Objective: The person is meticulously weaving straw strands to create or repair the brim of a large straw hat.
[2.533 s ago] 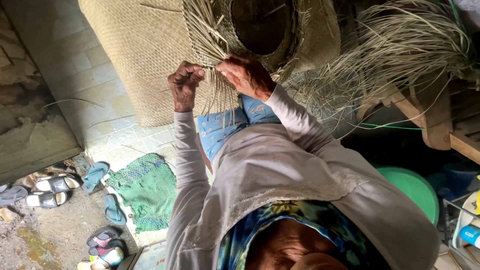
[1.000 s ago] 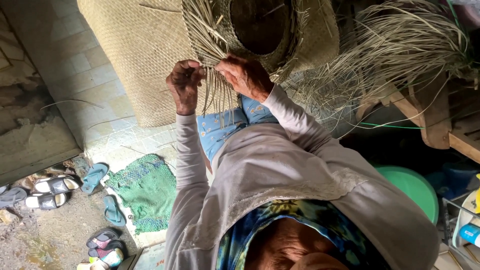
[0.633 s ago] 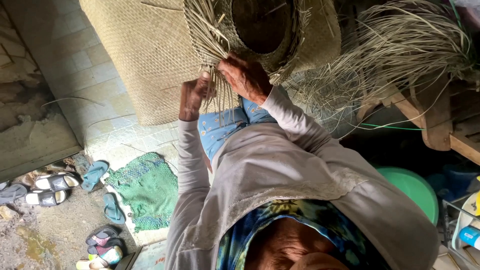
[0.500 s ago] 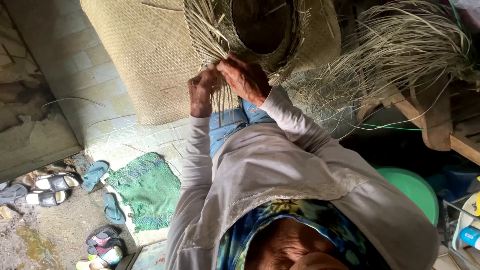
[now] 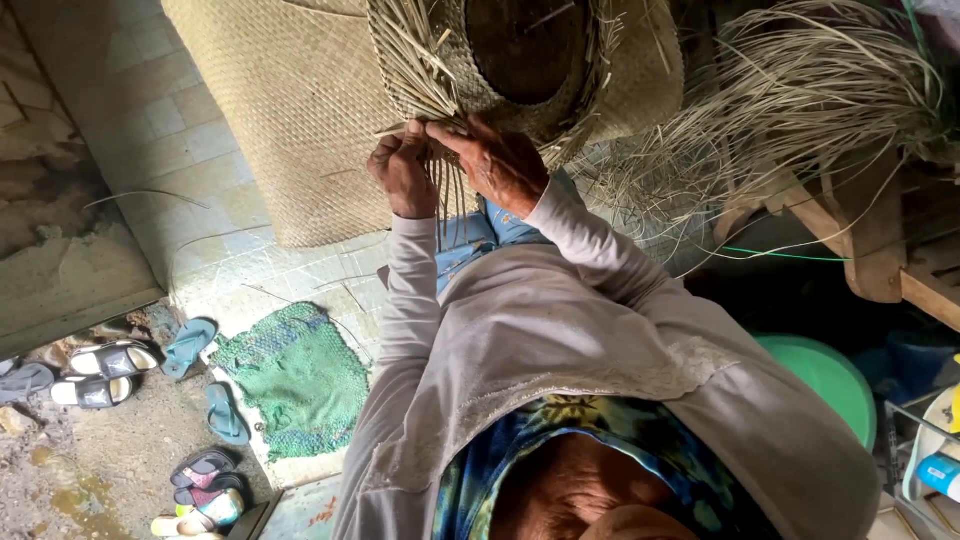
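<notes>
The left hand (image 5: 403, 175) and the right hand (image 5: 497, 163) meet near the middle of the view, a little toward 12 o'clock, at the lower rim of a half-woven basket (image 5: 620, 70). The left hand is closed, its fingers curled around a few loose straw strands (image 5: 445, 190) that hang down from the basket rim. The right hand lies just beside it at 3 o'clock, fingers bent and pinching the strands at the rim; its fingertips touch those of the left hand. The basket is at 12 o'clock, its dark opening facing the camera, with many unwoven ends sticking out around the edge. Behind it, at 11 o'clock, a large woven mat (image 5: 290, 110) is spread on the tiled floor (image 5: 150, 130). At 2 o'clock a heap of dry straw (image 5: 800, 90) rests on a wooden frame (image 5: 860, 240). At 8 o'clock a green knitted cloth (image 5: 300, 375) lies on the floor, with several sandals (image 5: 110, 360) at 9 o'clock, near it but apart. At 4 o'clock a green basin (image 5: 830, 375) is partly hidden behind the person's shoulder. The person wears a pale long-sleeved top (image 5: 560, 350).
</notes>
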